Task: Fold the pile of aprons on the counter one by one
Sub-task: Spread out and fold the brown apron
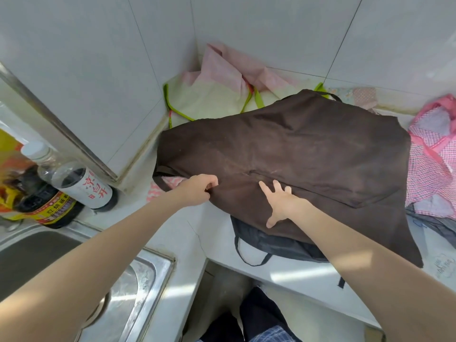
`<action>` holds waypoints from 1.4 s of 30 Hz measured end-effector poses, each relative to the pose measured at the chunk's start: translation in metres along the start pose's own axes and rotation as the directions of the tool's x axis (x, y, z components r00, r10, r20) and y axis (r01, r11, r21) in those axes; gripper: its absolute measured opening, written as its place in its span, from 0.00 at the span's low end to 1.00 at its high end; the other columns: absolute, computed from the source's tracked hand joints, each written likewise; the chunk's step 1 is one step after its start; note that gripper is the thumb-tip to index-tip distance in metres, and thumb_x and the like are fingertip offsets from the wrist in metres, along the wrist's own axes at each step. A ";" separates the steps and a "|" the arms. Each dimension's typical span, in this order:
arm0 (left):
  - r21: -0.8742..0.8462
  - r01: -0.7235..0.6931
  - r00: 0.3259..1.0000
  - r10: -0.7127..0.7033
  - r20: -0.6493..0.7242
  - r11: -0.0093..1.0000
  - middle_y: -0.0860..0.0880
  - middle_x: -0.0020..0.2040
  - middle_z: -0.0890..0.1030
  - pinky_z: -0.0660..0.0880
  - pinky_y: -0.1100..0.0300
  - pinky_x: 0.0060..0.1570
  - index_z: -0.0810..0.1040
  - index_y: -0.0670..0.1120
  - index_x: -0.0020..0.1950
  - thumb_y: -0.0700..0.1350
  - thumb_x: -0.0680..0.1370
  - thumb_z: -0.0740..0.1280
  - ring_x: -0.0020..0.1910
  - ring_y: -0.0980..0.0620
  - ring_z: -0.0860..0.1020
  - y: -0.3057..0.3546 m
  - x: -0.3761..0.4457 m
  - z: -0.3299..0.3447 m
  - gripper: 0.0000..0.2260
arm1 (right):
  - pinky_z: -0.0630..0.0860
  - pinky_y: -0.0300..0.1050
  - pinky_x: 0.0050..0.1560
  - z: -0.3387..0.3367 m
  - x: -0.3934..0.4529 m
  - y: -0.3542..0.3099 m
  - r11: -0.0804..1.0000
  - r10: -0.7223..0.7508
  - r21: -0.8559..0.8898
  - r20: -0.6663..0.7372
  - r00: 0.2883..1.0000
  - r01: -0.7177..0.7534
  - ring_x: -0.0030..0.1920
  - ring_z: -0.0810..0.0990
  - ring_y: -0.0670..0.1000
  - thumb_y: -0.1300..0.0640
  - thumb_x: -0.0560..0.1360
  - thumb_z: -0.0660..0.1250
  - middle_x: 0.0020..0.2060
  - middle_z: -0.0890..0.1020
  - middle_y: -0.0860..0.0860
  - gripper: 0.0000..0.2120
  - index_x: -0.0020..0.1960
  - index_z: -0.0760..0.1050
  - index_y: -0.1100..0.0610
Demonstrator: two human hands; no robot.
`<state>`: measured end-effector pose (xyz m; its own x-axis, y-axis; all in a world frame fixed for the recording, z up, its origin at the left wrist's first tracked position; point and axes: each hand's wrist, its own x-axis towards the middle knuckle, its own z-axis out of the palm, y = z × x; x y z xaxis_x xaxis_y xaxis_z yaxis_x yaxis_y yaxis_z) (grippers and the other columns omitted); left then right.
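Nearest, the right hand [281, 201] lies flat with fingers spread, grasping nothing, pressing the brown apron [296, 154] near its pocket seam. At its nine o'clock the left hand [197, 188] is clenched on the apron's near left edge. To fold well, keep the flat palm as anchor while the pinched edge carries across, corners matched. The apron spreads toward twelve and two o'clock over the counter [283, 270]; beyond lie the green-trimmed apron [212, 99] and pink checked apron [431, 164].

brown apron [308, 149]: matt cloth, faintly creased
sink [138, 280]: shiny metal
wall tiles [98, 70]: smooth, glossy
bottle [81, 186]: clear plastic
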<state>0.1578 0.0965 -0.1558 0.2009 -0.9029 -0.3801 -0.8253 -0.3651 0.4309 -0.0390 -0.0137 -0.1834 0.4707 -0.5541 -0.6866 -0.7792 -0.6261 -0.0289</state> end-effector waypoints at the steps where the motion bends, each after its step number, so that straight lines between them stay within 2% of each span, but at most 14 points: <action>1: 0.028 -0.009 1.000 0.009 -0.029 1.000 0.47 0.42 0.73 0.68 0.64 0.42 0.70 0.45 0.44 0.30 0.75 0.58 0.43 0.47 0.73 -0.002 0.000 0.001 0.10 | 0.63 0.60 0.67 0.001 0.000 0.000 1.000 0.003 0.003 -0.005 1.000 -0.003 0.74 0.46 0.65 0.52 0.69 0.75 0.76 0.39 0.57 0.57 0.76 0.32 0.49; 9: 0.564 0.112 0.969 -0.216 0.121 0.818 0.42 0.62 0.73 0.70 0.46 0.61 0.70 0.43 0.62 0.37 0.78 0.57 0.62 0.40 0.71 -0.032 -0.010 -0.003 0.13 | 0.63 0.61 0.68 0.007 -0.002 0.001 1.000 0.001 0.029 -0.034 0.999 0.000 0.74 0.48 0.64 0.51 0.68 0.75 0.76 0.40 0.58 0.56 0.76 0.33 0.50; 12: 0.461 0.171 0.975 -0.217 0.049 0.871 0.44 0.60 0.73 0.73 0.47 0.60 0.71 0.43 0.60 0.37 0.78 0.59 0.57 0.41 0.75 -0.023 -0.004 -0.007 0.11 | 0.63 0.59 0.68 0.011 -0.007 0.007 0.997 -0.024 0.077 -0.069 0.997 0.030 0.74 0.48 0.63 0.51 0.70 0.73 0.76 0.40 0.57 0.52 0.77 0.37 0.51; 15: 0.367 -0.046 0.996 0.072 -0.058 0.929 0.47 0.59 0.71 0.73 0.58 0.58 0.71 0.45 0.59 0.39 0.80 0.58 0.54 0.48 0.75 0.016 0.011 0.001 0.09 | 0.69 0.53 0.62 0.010 -0.016 0.021 0.999 -0.026 0.018 -0.261 0.965 0.032 0.72 0.55 0.60 0.51 0.76 0.66 0.76 0.45 0.56 0.36 0.76 0.51 0.55; 17: 0.337 -0.202 0.979 0.201 0.040 0.920 0.47 0.63 0.70 0.69 0.61 0.57 0.72 0.45 0.62 0.39 0.80 0.58 0.57 0.48 0.73 0.038 0.023 0.014 0.12 | 0.71 0.49 0.56 0.009 -0.021 0.037 0.998 0.040 -0.028 -0.433 0.901 -0.058 0.69 0.58 0.58 0.54 0.78 0.61 0.75 0.49 0.56 0.22 0.69 0.62 0.59; 19: 0.344 -0.255 0.960 0.195 0.198 0.904 0.46 0.66 0.66 0.69 0.59 0.60 0.70 0.44 0.65 0.39 0.80 0.59 0.60 0.47 0.71 0.054 0.035 0.027 0.14 | 0.71 0.48 0.55 0.009 -0.025 0.057 0.986 0.148 -0.008 -0.433 0.889 -0.168 0.68 0.60 0.58 0.56 0.79 0.59 0.73 0.55 0.57 0.16 0.64 0.68 0.61; 23: 0.384 -0.205 0.972 0.140 0.189 0.901 0.44 0.65 0.63 0.70 0.56 0.51 0.68 0.42 0.61 0.35 0.78 0.58 0.47 0.47 0.70 0.065 0.052 0.037 0.12 | 0.66 0.50 0.61 0.011 -0.038 0.105 0.935 0.289 -0.107 -0.322 0.901 -0.339 0.66 0.64 0.58 0.55 0.79 0.58 0.65 0.68 0.56 0.17 0.65 0.69 0.59; 26: 0.470 -0.176 0.984 0.147 0.098 0.865 0.43 0.66 0.62 0.69 0.58 0.54 0.67 0.41 0.63 0.37 0.78 0.58 0.53 0.46 0.71 0.073 0.064 0.039 0.13 | 0.65 0.51 0.63 -0.003 -0.044 0.136 0.920 0.370 0.025 -0.382 0.847 -0.391 0.64 0.67 0.59 0.57 0.78 0.58 0.62 0.71 0.57 0.15 0.63 0.71 0.59; 29: 0.565 -0.143 0.988 0.146 0.040 0.812 0.42 0.66 0.63 0.69 0.57 0.59 0.69 0.39 0.63 0.40 0.80 0.57 0.60 0.44 0.68 0.080 0.074 0.039 0.13 | 0.69 0.50 0.59 -0.033 -0.047 0.154 0.875 0.417 0.443 -0.490 0.765 -0.193 0.56 0.75 0.61 0.63 0.76 0.60 0.56 0.74 0.59 0.10 0.56 0.75 0.61; 31: 0.555 -0.122 0.992 0.091 0.082 0.823 0.43 0.64 0.64 0.70 0.55 0.58 0.71 0.37 0.62 0.39 0.80 0.57 0.58 0.43 0.71 0.083 0.082 0.040 0.13 | 0.74 0.48 0.53 -0.051 -0.052 0.164 0.843 0.375 0.534 -0.509 0.775 -0.057 0.49 0.80 0.61 0.67 0.74 0.59 0.49 0.78 0.59 0.09 0.48 0.77 0.61; 34: 0.581 -0.111 0.991 0.044 0.128 0.806 0.42 0.63 0.70 0.70 0.54 0.57 0.72 0.36 0.62 0.38 0.79 0.57 0.60 0.40 0.74 0.088 0.089 0.038 0.12 | 0.77 0.43 0.38 -0.056 -0.058 0.167 0.917 0.264 0.365 -0.254 0.931 -0.161 0.35 0.81 0.55 0.68 0.72 0.61 0.36 0.81 0.58 0.08 0.45 0.79 0.64; 37: 0.547 -0.097 0.990 0.023 0.140 0.831 0.41 0.59 0.75 0.72 0.54 0.54 0.74 0.38 0.58 0.38 0.78 0.58 0.57 0.40 0.76 0.091 0.097 0.030 0.12 | 0.75 0.40 0.37 -0.042 -0.053 0.167 0.956 0.278 0.089 0.039 0.960 -0.280 0.34 0.77 0.52 0.66 0.72 0.61 0.40 0.81 0.57 0.13 0.52 0.80 0.63; 39: 0.480 -0.071 0.994 0.022 0.107 0.875 0.41 0.57 0.77 0.73 0.54 0.53 0.76 0.40 0.57 0.39 0.77 0.58 0.55 0.40 0.77 0.093 0.107 0.018 0.12 | 0.75 0.45 0.49 -0.046 -0.042 0.172 0.953 0.288 0.126 -0.092 0.953 -0.276 0.47 0.80 0.58 0.63 0.74 0.59 0.52 0.80 0.59 0.13 0.54 0.79 0.61; 42: 0.388 -0.048 0.999 0.049 0.007 0.920 0.43 0.57 0.76 0.72 0.54 0.54 0.76 0.41 0.56 0.39 0.78 0.58 0.55 0.41 0.76 0.100 0.120 -0.002 0.11 | 0.75 0.50 0.54 -0.078 -0.017 0.175 0.960 0.244 0.227 -0.379 0.893 -0.166 0.52 0.79 0.62 0.61 0.74 0.58 0.53 0.80 0.59 0.11 0.47 0.80 0.57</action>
<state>0.0999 -0.0485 -0.1568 0.1565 -0.9179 -0.3646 -0.9740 -0.2046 0.0970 -0.1516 -0.1567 -0.1202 0.3871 -0.8550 -0.3451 -0.9197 -0.3847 -0.0786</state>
